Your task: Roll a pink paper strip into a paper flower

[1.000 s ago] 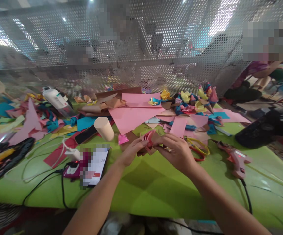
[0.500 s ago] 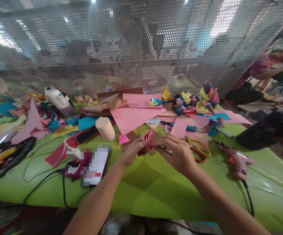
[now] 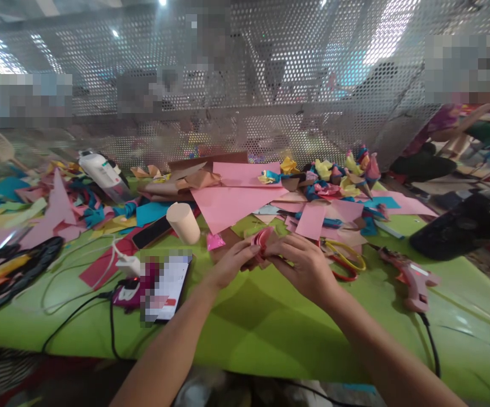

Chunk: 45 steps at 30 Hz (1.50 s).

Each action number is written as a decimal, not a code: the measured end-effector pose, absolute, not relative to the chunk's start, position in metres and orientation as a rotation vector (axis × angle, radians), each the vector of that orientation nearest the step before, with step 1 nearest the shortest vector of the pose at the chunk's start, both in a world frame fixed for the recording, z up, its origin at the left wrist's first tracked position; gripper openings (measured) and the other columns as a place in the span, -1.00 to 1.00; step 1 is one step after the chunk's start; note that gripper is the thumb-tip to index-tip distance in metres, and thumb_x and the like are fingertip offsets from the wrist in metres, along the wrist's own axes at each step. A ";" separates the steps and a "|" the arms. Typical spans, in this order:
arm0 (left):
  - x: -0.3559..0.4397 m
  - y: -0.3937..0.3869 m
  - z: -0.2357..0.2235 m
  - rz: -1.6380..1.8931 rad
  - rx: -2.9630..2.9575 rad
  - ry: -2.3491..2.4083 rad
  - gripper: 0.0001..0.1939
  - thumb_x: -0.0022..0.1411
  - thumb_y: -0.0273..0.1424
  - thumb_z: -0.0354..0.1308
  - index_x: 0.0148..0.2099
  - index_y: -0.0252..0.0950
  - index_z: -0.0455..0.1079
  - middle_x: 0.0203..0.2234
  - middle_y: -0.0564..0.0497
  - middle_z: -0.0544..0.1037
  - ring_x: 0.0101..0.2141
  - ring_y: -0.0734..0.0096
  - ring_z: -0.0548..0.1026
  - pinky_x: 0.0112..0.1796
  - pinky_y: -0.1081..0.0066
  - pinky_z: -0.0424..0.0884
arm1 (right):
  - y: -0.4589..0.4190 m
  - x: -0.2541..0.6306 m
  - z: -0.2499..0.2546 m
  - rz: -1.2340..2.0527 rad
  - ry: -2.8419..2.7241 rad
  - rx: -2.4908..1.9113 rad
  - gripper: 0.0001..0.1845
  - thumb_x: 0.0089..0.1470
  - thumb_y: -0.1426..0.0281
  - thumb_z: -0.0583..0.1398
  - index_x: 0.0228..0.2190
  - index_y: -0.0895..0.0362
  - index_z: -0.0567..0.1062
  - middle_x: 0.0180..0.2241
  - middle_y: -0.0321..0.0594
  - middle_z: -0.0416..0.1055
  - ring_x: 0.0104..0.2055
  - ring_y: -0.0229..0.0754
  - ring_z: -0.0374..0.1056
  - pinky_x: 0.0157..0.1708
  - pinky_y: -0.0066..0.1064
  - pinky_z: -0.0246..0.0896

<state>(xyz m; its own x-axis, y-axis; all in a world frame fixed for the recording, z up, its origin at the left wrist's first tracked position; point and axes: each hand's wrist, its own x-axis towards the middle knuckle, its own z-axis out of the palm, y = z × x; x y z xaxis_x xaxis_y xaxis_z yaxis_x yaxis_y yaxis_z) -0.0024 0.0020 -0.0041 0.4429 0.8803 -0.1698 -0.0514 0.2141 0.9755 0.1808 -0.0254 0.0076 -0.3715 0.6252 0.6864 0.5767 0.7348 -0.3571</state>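
Both of my hands meet over the green table (image 3: 245,328), pinching a small curled pink paper piece (image 3: 262,239) with a brown paper part beneath it. My left hand (image 3: 227,264) grips it from the left with thumb and fingers closed. My right hand (image 3: 308,265) holds it from the right, fingers curled round it. Pink paper sheets (image 3: 232,204) lie just beyond the hands.
A phone (image 3: 165,287) and a charger with cables (image 3: 127,264) lie left of my hands, a beige roll (image 3: 183,223) behind them. Yellow and red scissors (image 3: 347,261) and a pink glue gun (image 3: 412,279) lie right. Paper scraps cover the back; a perforated screen (image 3: 245,85) stands behind.
My hands have stayed together on the pink paper piece, shifting very slightly; the fingers have worked it a little. Nothing else on the table has moved.
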 end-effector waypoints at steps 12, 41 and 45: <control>-0.003 0.002 -0.003 0.712 1.195 0.846 -0.50 0.00 0.07 0.24 -0.38 -0.31 0.33 -0.61 0.15 0.27 -0.60 0.60 0.09 -0.55 0.47 -0.06 | -0.022 0.187 0.012 0.025 -2.191 -0.824 -0.83 0.26 0.47 0.13 -0.32 0.12 0.54 -0.33 -0.15 0.54 -0.31 -0.14 0.41 -0.32 -0.34 0.27; -0.005 0.004 -0.006 0.747 1.207 0.896 -0.60 0.06 -0.03 0.19 -0.37 -0.30 0.31 -0.59 0.13 0.30 -0.58 0.59 0.13 -0.53 0.47 -0.01 | -0.024 0.188 0.014 -0.086 -2.264 -0.864 -0.80 0.25 0.49 0.11 -0.32 0.12 0.53 -0.32 -0.14 0.52 -0.33 -0.14 0.36 -0.33 -0.33 0.19; -0.005 0.003 -0.006 0.737 1.205 0.846 -0.62 0.10 -0.06 0.17 -0.39 -0.30 0.28 -0.59 0.14 0.30 -0.59 0.61 0.13 -0.53 0.48 -0.01 | -0.024 0.188 0.013 -0.056 -2.260 -0.838 -0.84 0.23 0.49 0.15 -0.28 0.10 0.54 -0.29 -0.14 0.53 -0.30 -0.13 0.37 -0.30 -0.31 0.20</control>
